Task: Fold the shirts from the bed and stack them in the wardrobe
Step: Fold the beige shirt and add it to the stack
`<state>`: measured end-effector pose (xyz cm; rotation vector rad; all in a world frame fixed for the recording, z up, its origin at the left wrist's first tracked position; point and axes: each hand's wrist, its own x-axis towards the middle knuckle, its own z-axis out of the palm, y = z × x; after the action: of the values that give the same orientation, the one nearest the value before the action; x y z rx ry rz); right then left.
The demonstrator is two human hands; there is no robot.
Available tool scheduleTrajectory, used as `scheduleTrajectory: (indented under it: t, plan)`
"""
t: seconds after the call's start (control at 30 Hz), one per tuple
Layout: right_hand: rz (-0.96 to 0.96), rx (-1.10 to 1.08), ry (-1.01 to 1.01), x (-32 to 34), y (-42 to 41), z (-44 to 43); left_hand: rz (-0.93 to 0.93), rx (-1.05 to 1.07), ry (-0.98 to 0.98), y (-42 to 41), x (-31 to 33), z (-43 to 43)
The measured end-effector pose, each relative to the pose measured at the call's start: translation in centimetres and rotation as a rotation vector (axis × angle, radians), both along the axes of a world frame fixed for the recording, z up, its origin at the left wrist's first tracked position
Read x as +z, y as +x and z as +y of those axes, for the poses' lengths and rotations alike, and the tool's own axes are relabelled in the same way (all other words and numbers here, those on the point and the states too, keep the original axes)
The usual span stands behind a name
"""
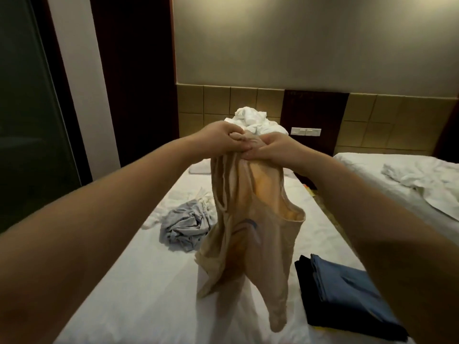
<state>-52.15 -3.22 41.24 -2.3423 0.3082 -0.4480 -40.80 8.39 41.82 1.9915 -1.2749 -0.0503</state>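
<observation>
Gripping a beige shirt with the left hand and the right hand, both raised out in front and pressing knuckle to knuckle. Curling the fingers of each hand tightly into the bunched top edge of the cloth, with the thumbs pinching it in. Letting the rest of the beige shirt hang straight down below the two hands, an armhole gaping open under the right hand, with the lowest tip dangling over the bed; whether touching the sheet, cannot tell. Leaving a crumpled grey shirt lying on the bed below and to the left of the left hand. Leaving a folded stack of dark and blue garments lying low to the right of the right hand. Facing a heap of white bedding just beyond the hands.
</observation>
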Motion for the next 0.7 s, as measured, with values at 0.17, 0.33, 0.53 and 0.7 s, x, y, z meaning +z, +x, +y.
scheduleTrajectory:
  t: [0.17,0.33,0.53,0.7]
  plan:
    - [0.065,0.038,0.114,-4.3,-1.4,-1.6,-0.042,0.009,-0.164,-0.3,0.8,0.1]
    - [0.204,0.009,0.135,-12.2,-2.9,-4.2,-0.089,0.15,-0.248,0.8,1.0,1.5]
    - [-0.195,-0.252,0.266,-10.0,-3.8,-6.2,-0.253,0.275,0.276,4.2,-0.9,5.2]
    - [-0.181,-0.235,0.189,-6.6,-3.7,-6.0,-0.001,0.187,0.348,5.3,-2.0,8.0]
